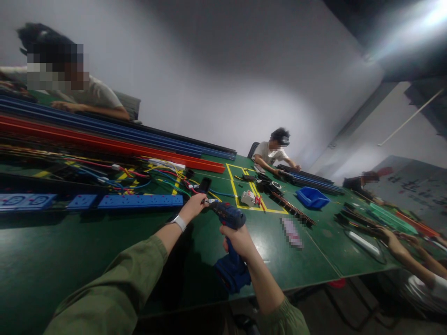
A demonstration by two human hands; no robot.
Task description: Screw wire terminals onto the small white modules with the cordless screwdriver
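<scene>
Gripping blue drill (228,215) by handle w/ R hand (239,239), over worktop (300,263) nr front edge. Curling L hand (194,206) at drill's tip, just beside R end of blue socket strip (139,203); can't tell exact hold there.

Dim scene; light (435,14) blown out at upper right (harsh streak), sheen on green tabletop (31,253), far edges blurred.
</scene>
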